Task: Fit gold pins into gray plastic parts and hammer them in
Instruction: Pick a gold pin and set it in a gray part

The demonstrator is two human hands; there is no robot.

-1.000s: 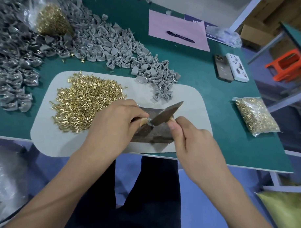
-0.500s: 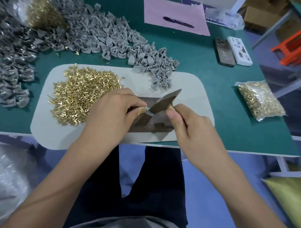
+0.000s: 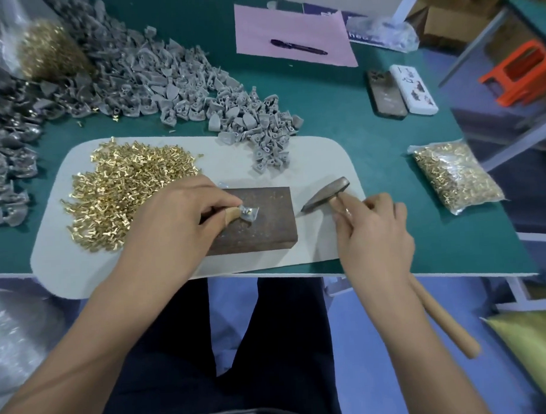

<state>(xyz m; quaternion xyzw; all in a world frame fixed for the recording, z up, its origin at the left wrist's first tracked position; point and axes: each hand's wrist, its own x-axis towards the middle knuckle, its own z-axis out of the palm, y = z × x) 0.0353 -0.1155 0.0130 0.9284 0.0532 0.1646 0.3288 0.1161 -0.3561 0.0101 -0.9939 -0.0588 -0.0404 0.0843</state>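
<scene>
Gray part [image 3: 249,212] with a gold pin [image 3: 248,211] in it, sitting on the metal block [image 3: 256,221].
Left hand [image 3: 179,222] pinches the part at its fingertips; right hand [image 3: 373,231], off to the side, is wrapped round the hammer [image 3: 326,195], head just past the block's edge. Loose pin pile [image 3: 125,190] is right behind the left hand.

The white mat [image 3: 319,162] lies bare between the gray parts pile [image 3: 263,145] at its far edge and the hammer head [image 3: 327,194] to the right of the metal block [image 3: 259,219]. Left of the block, the gold pins heap [image 3: 125,193] fills the mat. Far right, the green tabletop [image 3: 339,111] is bare up to two phones [image 3: 400,91] and a bag of pins [image 3: 453,175].
</scene>
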